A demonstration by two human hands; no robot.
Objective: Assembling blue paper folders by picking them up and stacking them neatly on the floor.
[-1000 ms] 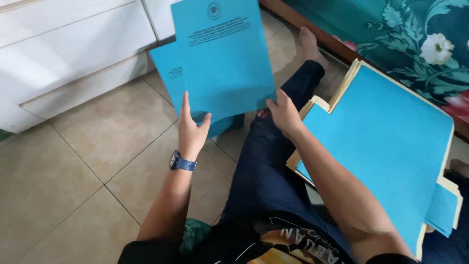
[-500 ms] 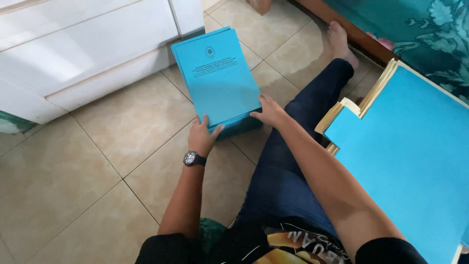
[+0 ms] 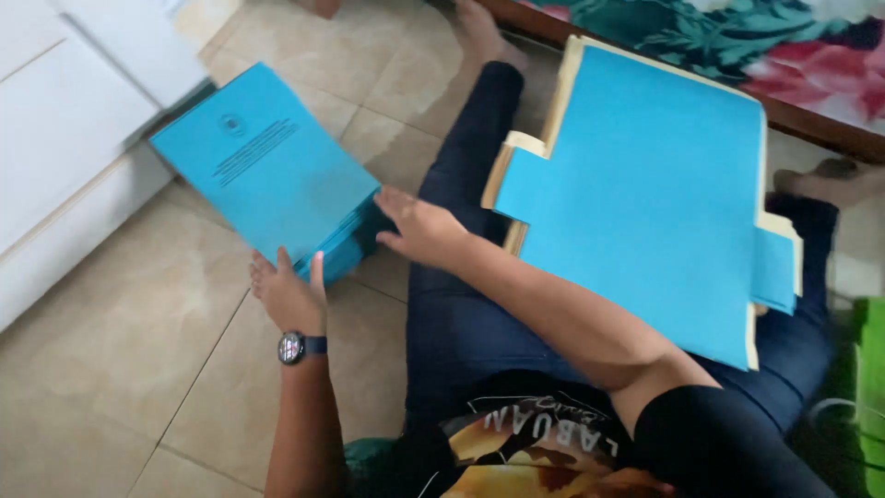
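Both grips open, left hand (image 3: pixel 288 293) and right hand (image 3: pixel 419 231) apparently touching the blue booklet stack (image 3: pixel 267 171).

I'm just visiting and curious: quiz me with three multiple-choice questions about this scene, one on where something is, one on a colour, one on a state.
1. Where does the stack of blue booklets lie?
A. on the tiled floor
B. on a chair
C. on the person's lap

2. What colour is the big sheet lying over the person's legs?
A. red
B. blue
C. white

3. How is the left hand placed?
A. clenched in the air
B. holding a pen
C. at the near edge of the top booklet

Answers:
1. A, the stack rests on the floor tiles beside the white cabinet.
2. B, its face is plain blue.
3. C, its fingers touch that edge, while the right hand is beside the stack.
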